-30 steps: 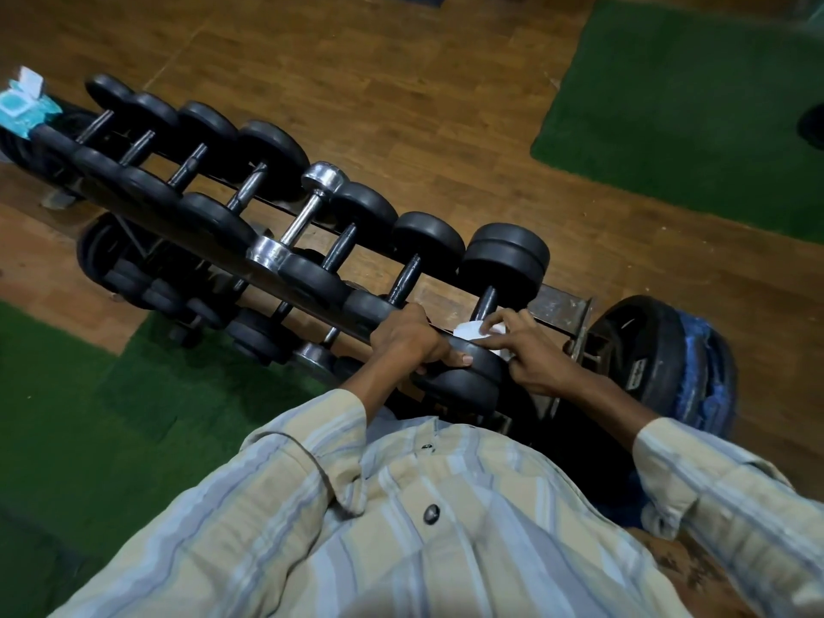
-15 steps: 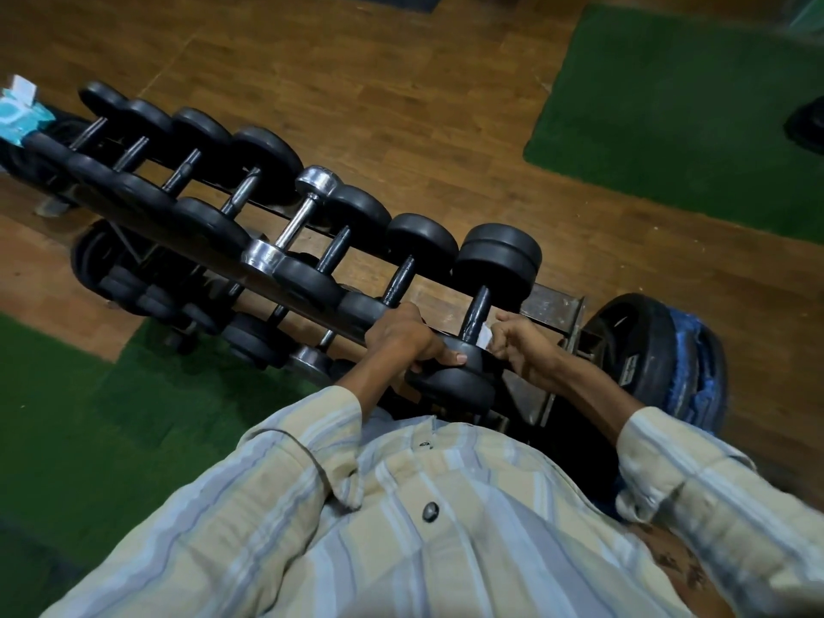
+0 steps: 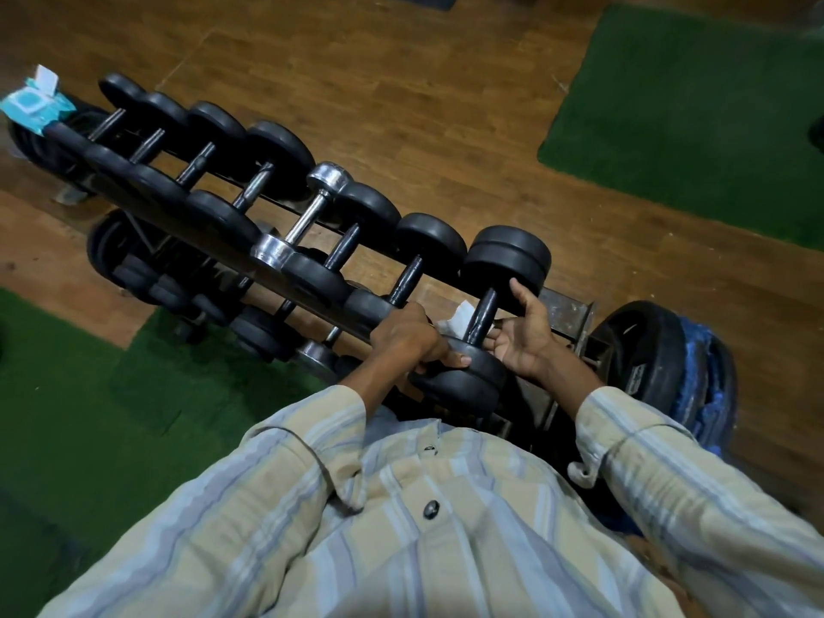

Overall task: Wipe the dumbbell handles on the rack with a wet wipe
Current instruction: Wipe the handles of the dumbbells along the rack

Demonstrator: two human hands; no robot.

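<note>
A row of black dumbbells lies across the top tier of a dark metal rack [image 3: 566, 307]. My right hand [image 3: 519, 334] wraps its fingers under the handle [image 3: 484, 312] of the rightmost dumbbell, with its thumb up against the far weight [image 3: 508, 256]. A white wet wipe [image 3: 457, 318] sticks out left of that handle, pressed around it by my fingers. My left hand [image 3: 408, 336] grips the near weight [image 3: 472, 372] of the same dumbbell from above.
One chrome dumbbell [image 3: 307, 216] lies mid-row among the black ones. A teal wet-wipe pack [image 3: 33, 102] sits at the rack's far left end. Black weight plates [image 3: 642, 350] lean right of the rack. Smaller dumbbells fill the lower tier. Green mats lie on the wooden floor.
My right hand has gone from pinching the wipe on top of the near weight to reaching under the handle with it, thumb now raised. My left hand has stayed put.
</note>
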